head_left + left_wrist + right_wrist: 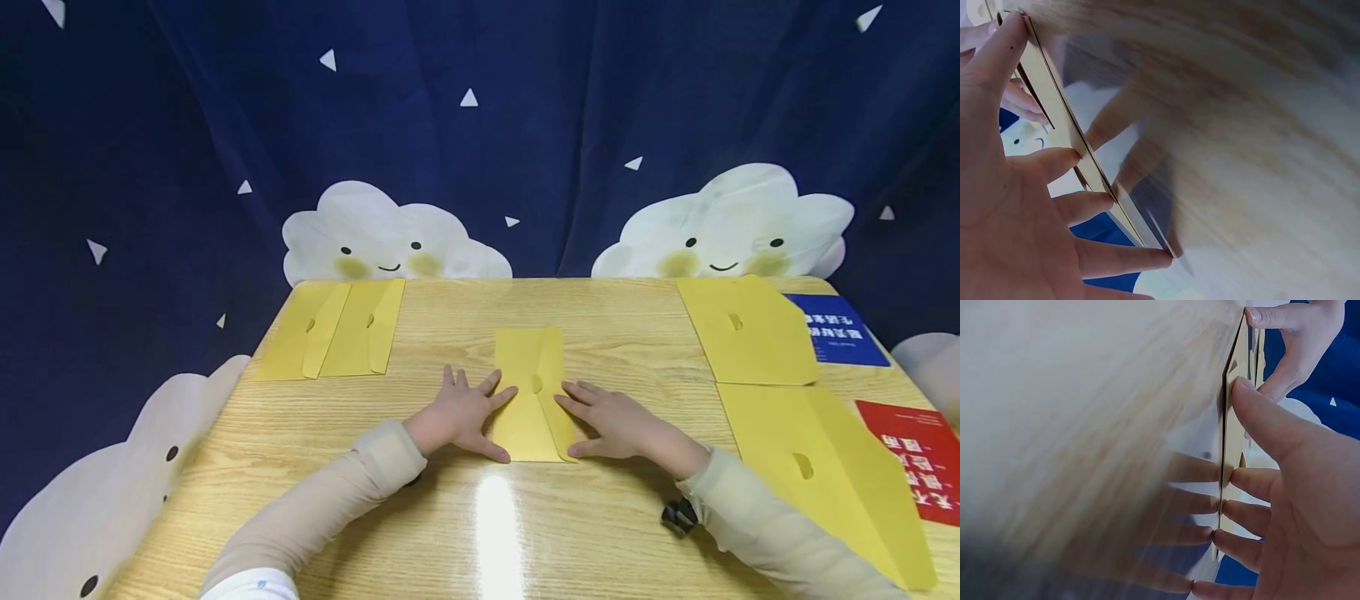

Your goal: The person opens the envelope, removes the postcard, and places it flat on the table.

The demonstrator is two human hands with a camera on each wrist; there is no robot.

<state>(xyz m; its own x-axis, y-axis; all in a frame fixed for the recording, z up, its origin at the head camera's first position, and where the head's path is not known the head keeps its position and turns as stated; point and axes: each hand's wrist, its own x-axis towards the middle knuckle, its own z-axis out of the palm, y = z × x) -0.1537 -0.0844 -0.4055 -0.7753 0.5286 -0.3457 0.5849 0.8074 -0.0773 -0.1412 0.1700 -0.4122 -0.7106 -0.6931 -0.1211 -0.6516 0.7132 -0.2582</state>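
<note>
A closed yellow envelope [519,400] lies flat on the table in front of the person, its flap running lengthwise down the right side. The left hand [463,412] rests at its left edge, fingers spread and fairly straight, thumb near the lower left corner. Opposite, the right hand [611,419] touches the right edge with straight, spread fingers. In the left wrist view, fingertips of the left hand [1029,181] meet the thin edge of the envelope [1060,115]. The right wrist view shows the right hand [1291,487] along the other edge, thumb on the paper.
Two closed yellow envelopes [363,329] lie side by side at the back left. On the right are two larger yellow envelopes [750,333] with flaps unfolded, beside a blue card [847,333] and a red card [918,458]. A dark curtain [450,150] hangs behind the table.
</note>
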